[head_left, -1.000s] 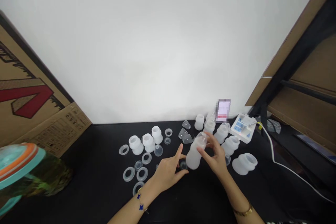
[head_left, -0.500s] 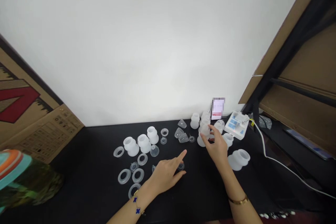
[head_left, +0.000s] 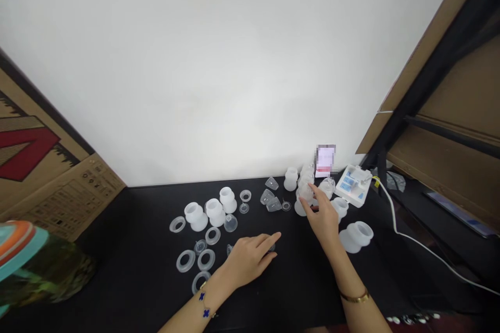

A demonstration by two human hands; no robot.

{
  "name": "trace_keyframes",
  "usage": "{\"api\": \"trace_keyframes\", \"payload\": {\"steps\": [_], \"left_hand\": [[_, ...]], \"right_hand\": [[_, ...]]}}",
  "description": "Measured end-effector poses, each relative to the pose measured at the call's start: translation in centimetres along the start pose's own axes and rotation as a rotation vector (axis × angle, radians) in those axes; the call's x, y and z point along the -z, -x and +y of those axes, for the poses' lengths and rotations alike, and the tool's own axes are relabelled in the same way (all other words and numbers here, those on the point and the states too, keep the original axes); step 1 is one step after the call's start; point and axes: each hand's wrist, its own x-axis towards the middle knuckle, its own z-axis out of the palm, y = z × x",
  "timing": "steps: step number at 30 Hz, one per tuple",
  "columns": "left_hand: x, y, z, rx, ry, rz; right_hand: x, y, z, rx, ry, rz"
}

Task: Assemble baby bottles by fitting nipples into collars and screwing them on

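My right hand [head_left: 322, 214] has its thumb and forefinger round the clear domed top of a small white bottle [head_left: 301, 209], which stands upright among other domed bottles. Low over the black table, my left hand [head_left: 250, 257] has its forefinger stretched out and its thumb apart. A clear disc-like teat [head_left: 272, 246] shows partly between them, mostly hidden by the fingers. Left of this hand lie translucent rings [head_left: 206, 259] and another clear teat [head_left: 230, 223]. Three white open-necked bottles [head_left: 196, 217] stand behind them. Clear caps [head_left: 274, 204] lie between the two hands, farther back.
A phone [head_left: 325, 160] leans against the wall. Beside it sits a white power strip [head_left: 353, 186] with a cable [head_left: 390, 208]. One open bottle [head_left: 355, 237] lies tilted right of my right forearm. A lidded jar [head_left: 42, 265] and cardboard box [head_left: 58, 187] stand at left.
My left forefinger has lowered slightly over the clear teat, covering more of it. My right hand stays at the domed bottle, almost unmoved.
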Motion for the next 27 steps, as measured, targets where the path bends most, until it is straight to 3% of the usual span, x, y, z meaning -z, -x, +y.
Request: {"api": "trace_keyframes", "payload": {"steps": [16,21,23,27], "left_hand": [[-0.4,0.1,-0.2,-0.013,-0.028,0.039],[-0.3,0.0,-0.1,-0.012,-0.040,0.038],[-0.3,-0.1,-0.1,-0.019,-0.045,0.040],[-0.3,-0.1,-0.1,-0.026,-0.050,0.043]], "right_hand": [[-0.2,0.1,0.2,0.063,0.103,0.105],[1.0,-0.1,-0.2,0.190,0.116,0.392],[1.8,-0.2,0.1,0.173,0.185,0.500],[3.0,-0.5,0.9,0.045,0.389,0.491]]}}
